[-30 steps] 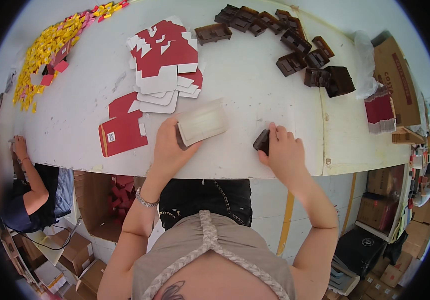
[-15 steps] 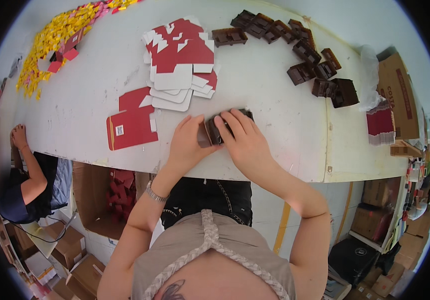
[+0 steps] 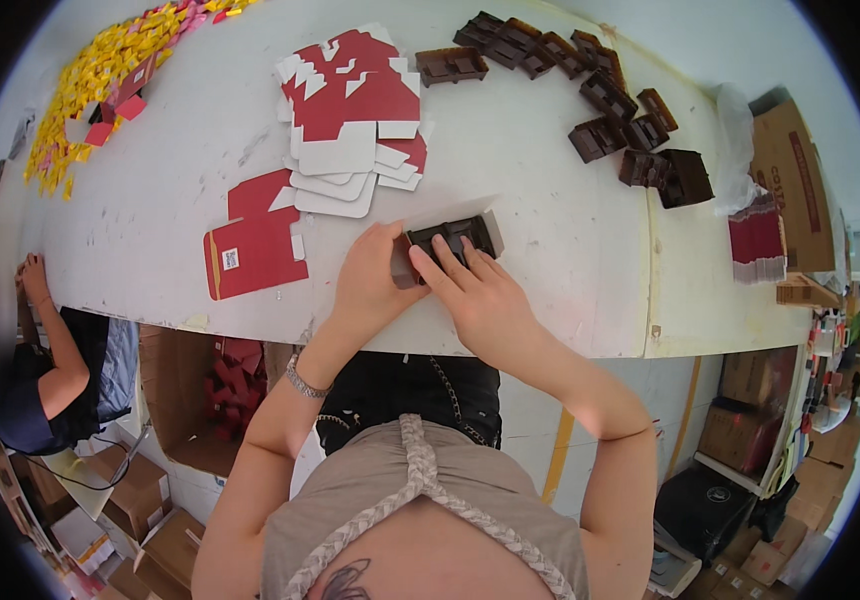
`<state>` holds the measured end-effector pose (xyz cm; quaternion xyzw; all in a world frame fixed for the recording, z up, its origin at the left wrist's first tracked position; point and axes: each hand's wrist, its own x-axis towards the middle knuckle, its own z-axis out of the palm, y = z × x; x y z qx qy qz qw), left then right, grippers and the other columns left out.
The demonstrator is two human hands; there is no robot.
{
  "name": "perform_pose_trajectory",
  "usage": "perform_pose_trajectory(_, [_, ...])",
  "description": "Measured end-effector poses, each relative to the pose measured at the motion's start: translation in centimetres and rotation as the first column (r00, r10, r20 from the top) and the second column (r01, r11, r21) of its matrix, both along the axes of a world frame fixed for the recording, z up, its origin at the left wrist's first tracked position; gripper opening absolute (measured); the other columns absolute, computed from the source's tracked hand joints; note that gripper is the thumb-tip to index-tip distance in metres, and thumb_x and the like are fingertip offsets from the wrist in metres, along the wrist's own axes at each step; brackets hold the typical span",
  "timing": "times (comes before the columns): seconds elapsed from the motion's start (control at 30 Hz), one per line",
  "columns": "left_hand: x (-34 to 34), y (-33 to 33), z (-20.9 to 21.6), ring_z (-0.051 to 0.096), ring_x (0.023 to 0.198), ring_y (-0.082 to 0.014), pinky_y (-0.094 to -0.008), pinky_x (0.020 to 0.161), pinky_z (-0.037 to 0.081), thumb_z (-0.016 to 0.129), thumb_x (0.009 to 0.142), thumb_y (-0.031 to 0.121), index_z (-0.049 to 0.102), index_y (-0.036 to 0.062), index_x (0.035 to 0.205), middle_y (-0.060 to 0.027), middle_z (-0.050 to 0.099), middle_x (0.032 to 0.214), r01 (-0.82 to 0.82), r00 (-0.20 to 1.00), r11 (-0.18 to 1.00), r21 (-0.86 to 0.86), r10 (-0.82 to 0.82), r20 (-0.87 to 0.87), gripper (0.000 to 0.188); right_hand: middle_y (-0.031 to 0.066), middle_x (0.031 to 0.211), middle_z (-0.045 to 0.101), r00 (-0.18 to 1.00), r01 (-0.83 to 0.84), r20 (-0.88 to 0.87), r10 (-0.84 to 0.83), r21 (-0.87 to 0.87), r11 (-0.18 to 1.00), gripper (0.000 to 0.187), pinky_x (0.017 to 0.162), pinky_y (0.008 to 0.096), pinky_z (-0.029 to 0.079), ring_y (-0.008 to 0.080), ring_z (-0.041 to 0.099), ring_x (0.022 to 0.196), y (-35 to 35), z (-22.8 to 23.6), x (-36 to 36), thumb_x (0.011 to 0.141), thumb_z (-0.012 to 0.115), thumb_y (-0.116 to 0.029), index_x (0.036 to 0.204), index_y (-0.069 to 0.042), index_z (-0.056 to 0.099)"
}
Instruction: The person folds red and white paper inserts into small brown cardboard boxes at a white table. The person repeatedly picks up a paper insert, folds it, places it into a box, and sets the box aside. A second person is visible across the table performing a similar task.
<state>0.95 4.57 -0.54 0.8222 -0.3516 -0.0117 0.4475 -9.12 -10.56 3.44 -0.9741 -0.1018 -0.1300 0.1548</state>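
Under the grip, a white worktable (image 3: 550, 300); beyond it leftward, stacked red-and-white carton blanks (image 3: 355, 110). The left hand (image 3: 368, 275) clamps an open carton (image 3: 496, 232); inside, the right hand's (image 3: 490, 300) spread fingers press a dark plastic tray (image 3: 477, 234).

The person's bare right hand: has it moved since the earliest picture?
Yes: the bare right hand has moved left, away from the straight yellowish seam in the white tabletop, toward the bare left hand.
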Motion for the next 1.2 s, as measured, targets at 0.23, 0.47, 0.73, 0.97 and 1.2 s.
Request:
perform_pose_trajectory(0.23, [-0.3, 0.2, -0.2, 0.055, 0.092, -0.0321, -0.0395, 0.078, 0.046, 0.086, 0.056, 0.017, 0.049, 0.0010, 0.113, -0.0135, 0.057, 0.097, -0.008, 1.000, 1.000, 0.026, 0.008, 0.009, 0.070, 0.0079, 0.118, 0.062, 0.939, 0.048, 0.344, -0.014, -0.090, 0.995, 0.034, 0.077, 0.0368, 0.051, 0.0295, 0.060, 0.095, 0.1, 0.9, 1.3, 0.071, 0.068, -0.009, 0.104, -0.004, 0.066])
perform_pose_trajectory(0.47, [-0.1, 0.3, -1.1, 0.055, 0.099, -0.0331, -0.0404, 0.084, 0.046, 0.085, 0.056, 0.017, 0.047, -0.0008, 0.120, -0.0154, 0.056, 0.108, -0.021, 0.999, 0.999, 0.041, 0.019, 0.048, 0.077, 0.0013, 0.098, 0.064, 0.995, 0.045, 0.072, -0.069, 0.295, 0.954, 0.021, 0.066, 0.0310, 0.050, 0.0227, 0.058, 0.089, -0.3, 0.0, 2.0, 0.069, 0.072, -0.011, 0.089, -0.004, 0.068])
perform_pose_trajectory(0.73, [-0.2, 0.2, -0.4, 0.058, 0.098, -0.0317, -0.0401, 0.087, 0.046, 0.081, 0.060, 0.013, 0.048, 0.0008, 0.123, -0.0134, 0.060, 0.105, 0.027, 0.984, 1.000, 0.006, -0.027, 0.174, 0.072, 0.0093, 0.106, 0.064, 0.982, -0.057, 0.185, 0.049, 0.041, 0.998, 0.035, 0.085, 0.0391, 0.047, 0.0275, 0.058, 0.099, 0.4, 0.0, 2.3, 0.072, 0.068, -0.013, 0.105, -0.002, 0.064])
perform_pose_trajectory(0.97, [-0.1, 0.5, 0.6, 0.058, 0.099, -0.0299, -0.0402, 0.093, 0.044, 0.077, 0.064, 0.012, 0.052, 0.0051, 0.122, -0.0118, 0.062, 0.105, 0.015, 0.999, 0.998, -0.054, -0.013, 0.030, 0.064, 0.0113, 0.123, 0.054, 0.999, 0.037, 0.030, -0.036, -0.042, 0.998, 0.045, 0.100, 0.0494, 0.028, 0.0283, 0.044, 0.119, 1.7, 0.8, 2.1, 0.069, 0.068, -0.017, 0.112, -0.005, 0.062])
perform_pose_trajectory(1.2, [14.6, 13.0, 4.8, 0.014, 0.139, -0.0446, -0.0452, 0.111, 0.026, 0.079, 0.070, 0.042, 0.005, -0.0131, 0.142, -0.0333, 0.012, 0.149, -0.644, 0.578, 0.755, -0.128, 0.588, 0.566, 0.117, 0.0119, 0.128, 0.051, 0.969, -0.168, 0.223, 0.108, 0.272, 0.947, 0.047, 0.095, 0.0481, 0.035, 0.0316, 0.045, 0.119, 4.2, 1.5, -0.4, 0.071, 0.068, -0.009, 0.117, -0.008, 0.061])
